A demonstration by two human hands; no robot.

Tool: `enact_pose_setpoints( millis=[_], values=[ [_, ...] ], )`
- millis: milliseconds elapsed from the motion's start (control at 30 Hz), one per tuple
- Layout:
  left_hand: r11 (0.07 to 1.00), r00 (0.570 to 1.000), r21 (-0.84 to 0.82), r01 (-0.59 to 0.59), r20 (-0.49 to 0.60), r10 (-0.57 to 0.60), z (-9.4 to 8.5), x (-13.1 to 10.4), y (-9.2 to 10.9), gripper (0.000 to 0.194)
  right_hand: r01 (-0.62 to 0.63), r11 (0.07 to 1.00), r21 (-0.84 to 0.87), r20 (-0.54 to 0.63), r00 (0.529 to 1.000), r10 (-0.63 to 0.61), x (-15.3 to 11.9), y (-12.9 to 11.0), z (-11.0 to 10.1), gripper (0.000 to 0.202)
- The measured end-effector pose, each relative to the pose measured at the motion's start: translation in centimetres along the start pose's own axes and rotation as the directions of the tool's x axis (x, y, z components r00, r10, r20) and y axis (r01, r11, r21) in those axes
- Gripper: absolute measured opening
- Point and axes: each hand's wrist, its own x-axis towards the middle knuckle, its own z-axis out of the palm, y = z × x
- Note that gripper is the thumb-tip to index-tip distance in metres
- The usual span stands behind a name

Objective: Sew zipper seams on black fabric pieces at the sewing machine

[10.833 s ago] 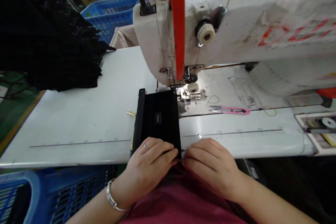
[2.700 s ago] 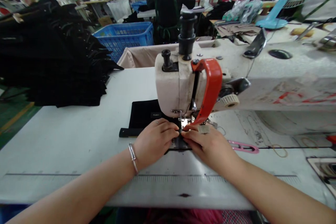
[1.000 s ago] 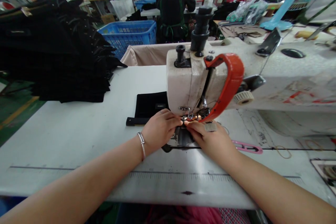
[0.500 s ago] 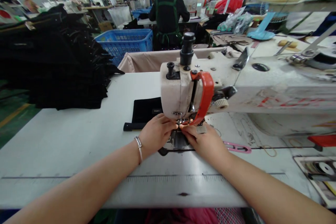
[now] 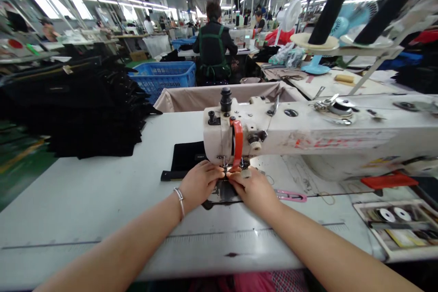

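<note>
A white sewing machine (image 5: pixel 215 134) stands before me, an orange guard (image 5: pixel 238 141) curving down beside its needle. Under its head runs a black fabric piece (image 5: pixel 186 155) with a small label and a banded front edge. My left hand (image 5: pixel 197 185), bracelet at the wrist, lies at the fabric with its fingertips pinched left of the needle. From the other side, my right hand (image 5: pixel 257 192) brings closed fingertips to the same spot, at the fabric's edge by the presser foot. Between the fingertips the cloth is mostly hidden. Pink thread snips (image 5: pixel 290 196) lie right of my right hand.
A tall stack of black fabric pieces (image 5: pixel 92 114) rises at the left. Beyond the table are a beige cloth bin (image 5: pixel 191 99), a blue crate (image 5: pixel 164 75) and a seated person (image 5: pixel 215 45). Thread cones (image 5: pixel 328 18) and a bobbin tray (image 5: pixel 393 228) are at the right.
My view has tilted up and shifted right, showing more ceiling and the thread cones. Both hands stay at the needle, and the fabric shows no clear movement.
</note>
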Motion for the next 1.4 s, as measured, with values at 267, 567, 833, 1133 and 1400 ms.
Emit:
enact_pose_setpoints(
  millis=[267, 567, 833, 1133, 1400],
  values=[
    [0.987, 0.989, 0.12, 0.104, 0.093, -0.116, -1.9, -0.8, 1.0, 0.054, 0.043, 0.995, 0.086, -0.035, 0.999, -0.04, -0.2, 0.3, 0.1, 0.021],
    [0.978, 0.961, 0.209, 0.02, 0.265, -0.077, -6.0, -12.5, 10.5, 0.047, 0.188, 0.892, 0.411, 0.112, 0.961, -0.255, -2.8, -4.1, -3.8, 0.05],
    [0.474, 0.625, -0.505, 0.721, 0.179, -0.76, -12.7, -9.7, 13.2, 0.028, -0.386, 0.523, 0.76, 0.356, 0.92, 0.162, -3.9, -9.8, -6.9, 0.016],
    [0.062, 0.536, -0.817, 0.574, 0.317, -0.783, -11.7, -9.4, 14.9, 0.045, -0.554, 0.004, 0.832, 0.529, 0.797, 0.29, -6.3, -9.1, -7.3, 0.034],
    [0.03, 0.501, -0.846, 0.533, 0.287, -0.816, -11.7, -9.7, 15.7, 0.041, -0.498, -0.081, 0.864, 0.498, 0.816, 0.293, -7.3, -9.6, -7.8, 0.027]
  ],
)
